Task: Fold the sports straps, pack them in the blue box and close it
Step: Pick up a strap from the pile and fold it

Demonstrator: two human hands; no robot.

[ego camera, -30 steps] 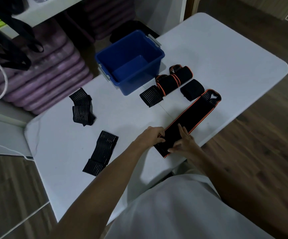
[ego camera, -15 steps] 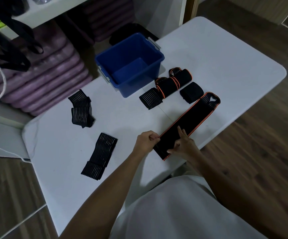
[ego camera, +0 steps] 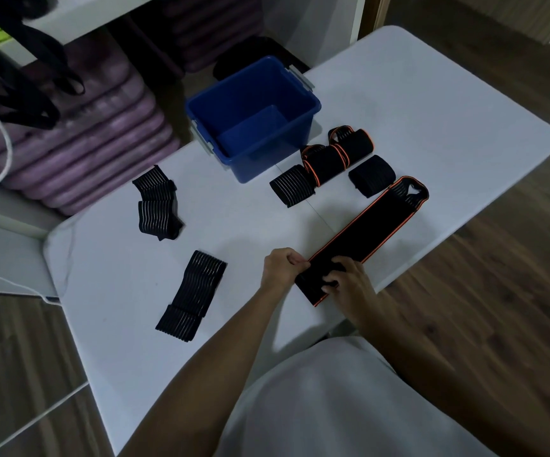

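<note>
A long black strap with orange edging (ego camera: 370, 230) lies stretched out on the white table (ego camera: 431, 103), running from the near edge toward the right. My left hand (ego camera: 281, 267) pinches its near left corner. My right hand (ego camera: 344, 278) curls its fingers over the near end, which is turned up into a fold. The open blue box (ego camera: 253, 117) stands empty at the far side. Beside it lie folded straps: a striped one (ego camera: 291, 185), two orange-edged ones (ego camera: 324, 161) (ego camera: 352, 143) and a plain black one (ego camera: 371, 175).
Two unfolded striped black straps (ego camera: 158, 204) (ego camera: 191, 295) lie on the left half of the table. Purple mats (ego camera: 79, 140) are stacked behind the table on the left, with black bands hanging above them. A white cable (ego camera: 0, 166) runs at the far left.
My right hand's fingers, flat on the strap before, have curled over its near end and turned it up. My left hand stays at the near left corner.
</note>
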